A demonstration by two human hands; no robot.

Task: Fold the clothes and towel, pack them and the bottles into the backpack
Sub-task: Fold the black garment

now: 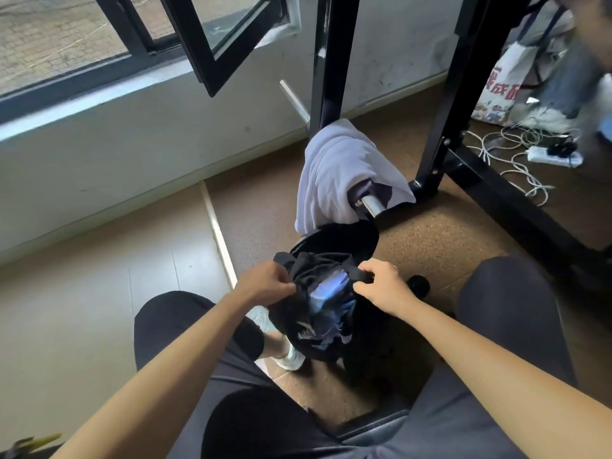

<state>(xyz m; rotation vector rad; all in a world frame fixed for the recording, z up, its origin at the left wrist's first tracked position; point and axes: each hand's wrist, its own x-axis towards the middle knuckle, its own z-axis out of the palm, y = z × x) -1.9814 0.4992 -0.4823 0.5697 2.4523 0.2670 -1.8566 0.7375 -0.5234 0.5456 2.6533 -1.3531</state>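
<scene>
One left hand [265, 283], one right hand [384, 288], both pinching one dark garment [326, 313], one pale cloth [334, 173] beyond

A black-framed window [212, 34] is swung open inward above a white wall [99, 154], and daylight is admitted through it. Pale floorboards [82, 293] are laid at the left, brown cork-like flooring [430, 240] at the right. A black metal frame [331, 61] is stood near the wall, and a white power strip [546, 157] is laid on the floor beside it.
</scene>
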